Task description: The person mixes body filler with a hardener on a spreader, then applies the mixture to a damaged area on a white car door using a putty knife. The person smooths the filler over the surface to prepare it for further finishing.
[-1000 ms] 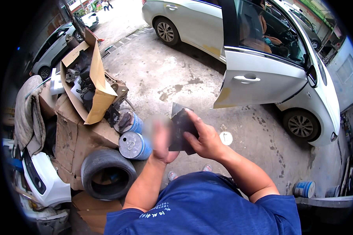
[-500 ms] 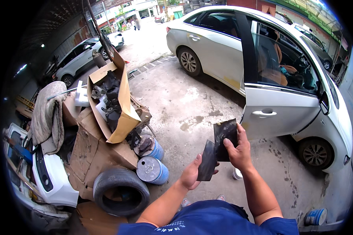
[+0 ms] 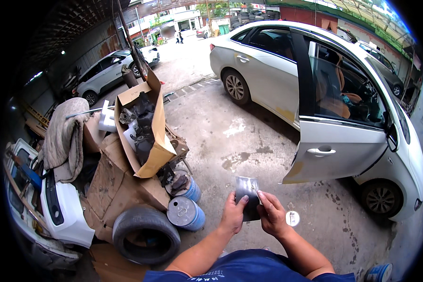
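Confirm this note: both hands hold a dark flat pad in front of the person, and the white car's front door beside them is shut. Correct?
Not quite. The head view shows the white car's front door standing open. The rest holds: the left hand and right hand both hold the dark flat pad.

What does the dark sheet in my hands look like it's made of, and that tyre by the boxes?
Dark sheet: probably thin glossy plastic or film, catching a pale sheen; it could be coated metal. Tyre: matte black rubber, thick and dull.

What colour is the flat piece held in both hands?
Dark grey to black with a glossy sheen, the flat piece shows best in the head view.
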Motion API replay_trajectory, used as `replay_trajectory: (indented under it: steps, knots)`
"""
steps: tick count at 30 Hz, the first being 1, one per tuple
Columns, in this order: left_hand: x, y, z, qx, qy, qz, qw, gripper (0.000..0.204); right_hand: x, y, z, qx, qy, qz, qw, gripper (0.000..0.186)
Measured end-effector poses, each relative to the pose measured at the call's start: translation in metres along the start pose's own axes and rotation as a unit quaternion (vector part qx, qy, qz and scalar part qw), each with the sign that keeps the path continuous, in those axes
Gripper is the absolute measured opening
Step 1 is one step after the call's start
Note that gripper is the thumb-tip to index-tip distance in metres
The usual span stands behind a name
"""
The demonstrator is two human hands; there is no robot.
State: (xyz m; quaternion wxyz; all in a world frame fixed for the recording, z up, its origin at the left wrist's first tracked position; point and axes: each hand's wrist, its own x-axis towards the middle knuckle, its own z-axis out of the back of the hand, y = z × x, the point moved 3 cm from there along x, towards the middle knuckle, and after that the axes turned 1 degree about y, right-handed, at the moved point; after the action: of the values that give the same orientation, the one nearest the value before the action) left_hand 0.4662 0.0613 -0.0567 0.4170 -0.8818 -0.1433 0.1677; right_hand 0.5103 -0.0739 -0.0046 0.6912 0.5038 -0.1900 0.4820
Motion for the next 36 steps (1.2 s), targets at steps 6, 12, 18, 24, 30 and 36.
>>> replay_trajectory:
  steps: [6,12,18,24,30,36]
  knots:
    - [0.005,-0.013,-0.009,0.009,-0.018,-0.178,0.984,0.02,-0.011,0.0,-0.008,-0.015,0.004,0.002,1.0,0.049]
    - [0.003,-0.021,-0.001,-0.028,-0.007,-0.203,0.979,0.018,-0.022,-0.003,-0.018,-0.034,0.044,-0.015,0.998,0.05]
    - [-0.003,-0.046,-0.018,-0.035,0.034,-0.205,0.978,0.019,-0.045,-0.032,-0.027,-0.093,0.147,-0.109,0.979,0.042]
    - [0.007,-0.046,0.013,-0.105,0.056,-0.039,0.992,0.015,-0.035,-0.064,0.011,0.306,0.022,-0.399,0.864,0.032]
    - [0.001,-0.015,0.012,-0.138,0.087,0.052,0.985,0.016,-0.035,-0.042,-0.035,0.518,0.242,-0.358,0.739,0.04]
    - [-0.011,-0.031,0.02,-0.11,0.086,-0.015,0.99,0.019,-0.024,-0.092,-0.036,0.331,0.189,-0.487,0.786,0.035]
